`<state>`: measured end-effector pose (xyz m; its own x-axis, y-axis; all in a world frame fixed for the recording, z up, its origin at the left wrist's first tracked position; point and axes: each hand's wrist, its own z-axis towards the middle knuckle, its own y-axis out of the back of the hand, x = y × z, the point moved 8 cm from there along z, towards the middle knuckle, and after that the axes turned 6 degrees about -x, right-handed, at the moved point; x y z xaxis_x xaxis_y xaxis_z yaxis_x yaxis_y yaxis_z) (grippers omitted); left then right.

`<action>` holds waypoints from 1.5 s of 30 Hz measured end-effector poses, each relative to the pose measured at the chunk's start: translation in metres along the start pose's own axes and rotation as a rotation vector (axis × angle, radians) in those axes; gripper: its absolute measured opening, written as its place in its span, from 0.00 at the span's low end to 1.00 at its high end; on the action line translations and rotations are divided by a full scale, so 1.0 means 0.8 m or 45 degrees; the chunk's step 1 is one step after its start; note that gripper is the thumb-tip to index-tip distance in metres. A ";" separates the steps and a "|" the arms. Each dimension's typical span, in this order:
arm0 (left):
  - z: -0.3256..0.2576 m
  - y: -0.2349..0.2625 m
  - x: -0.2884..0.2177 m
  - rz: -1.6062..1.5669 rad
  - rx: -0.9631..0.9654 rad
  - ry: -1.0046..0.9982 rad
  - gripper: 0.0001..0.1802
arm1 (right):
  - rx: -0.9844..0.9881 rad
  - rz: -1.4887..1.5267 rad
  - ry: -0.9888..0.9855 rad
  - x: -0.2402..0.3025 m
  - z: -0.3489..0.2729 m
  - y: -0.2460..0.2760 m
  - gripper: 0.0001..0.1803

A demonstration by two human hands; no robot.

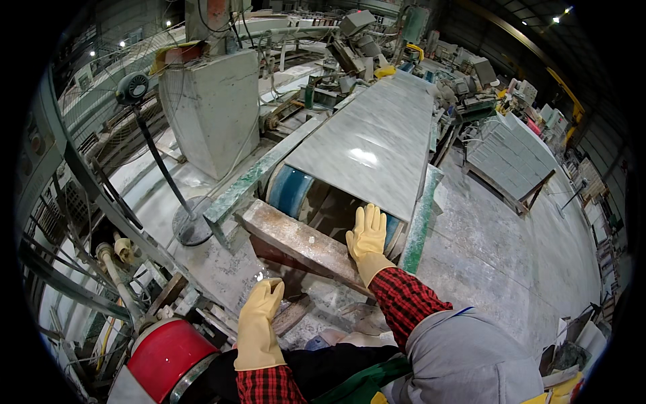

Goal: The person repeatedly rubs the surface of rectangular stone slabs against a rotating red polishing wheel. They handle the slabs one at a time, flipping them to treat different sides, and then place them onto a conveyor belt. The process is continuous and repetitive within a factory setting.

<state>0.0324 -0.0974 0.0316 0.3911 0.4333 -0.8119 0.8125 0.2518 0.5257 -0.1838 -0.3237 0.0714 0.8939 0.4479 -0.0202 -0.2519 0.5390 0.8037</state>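
I am resting the open right hand [368, 236] flat by the stone slab [367, 145] edge: likely heavy, rigid, slick; left hand [261, 316] hanging open, empty

I take the big pale grey machine housing [214, 108] as my landmark. Just left of it I see a black pedestal fan [134, 87] on a round base. Far to its right I make out stacked grey stone tiles [513, 153] on a rack. Well below it sits a red cylindrical drum [165, 357].
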 end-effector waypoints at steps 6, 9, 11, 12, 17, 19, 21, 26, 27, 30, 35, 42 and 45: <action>0.000 0.008 -0.003 0.072 -0.037 -0.033 0.23 | -0.092 0.076 -0.041 0.001 0.005 0.002 0.35; 0.012 -0.006 0.040 -0.046 0.106 0.021 0.25 | -0.070 0.163 -0.057 0.004 0.008 0.009 0.35; 0.014 -0.010 0.059 -0.072 0.151 0.176 0.26 | -0.017 0.074 -0.042 0.001 0.006 0.008 0.35; 0.011 -0.012 0.061 -0.158 0.134 0.230 0.26 | 0.020 0.093 -0.024 -0.002 0.005 0.009 0.35; -0.003 -0.001 0.057 -0.303 0.042 0.429 0.21 | 0.083 0.101 -0.009 -0.006 0.004 0.006 0.34; -0.001 -0.002 0.062 -0.364 -0.013 0.472 0.21 | 0.135 0.139 -0.004 -0.006 0.005 0.007 0.34; -0.001 -0.001 0.063 -0.370 0.004 0.508 0.22 | 0.137 0.143 0.006 -0.007 0.004 0.010 0.35; -0.001 -0.002 0.068 -0.438 -0.081 0.483 0.21 | 0.130 0.130 0.019 -0.011 0.000 0.006 0.35; -0.001 -0.002 0.070 -0.434 -0.082 0.484 0.21 | 0.128 0.130 0.021 -0.011 0.000 0.006 0.35; -0.002 -0.003 0.063 -0.420 -0.049 0.466 0.21 | 0.029 0.106 0.050 -0.009 0.002 0.007 0.33; -0.009 0.002 0.049 -0.313 -0.014 0.378 0.22 | 0.170 0.374 -0.046 -0.010 0.062 0.037 0.26; -0.005 0.007 0.088 0.065 0.075 0.318 0.26 | 0.270 -0.051 0.010 -0.033 0.138 -0.021 0.41; -0.016 0.012 0.063 -0.042 0.055 0.409 0.22 | 0.475 -0.302 -0.022 -0.039 0.142 -0.070 0.36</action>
<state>0.0541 -0.0623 -0.0012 0.2130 0.6784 -0.7032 0.8430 0.2362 0.4833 -0.1556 -0.4487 0.0946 0.9177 0.3292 -0.2225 0.1090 0.3299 0.9377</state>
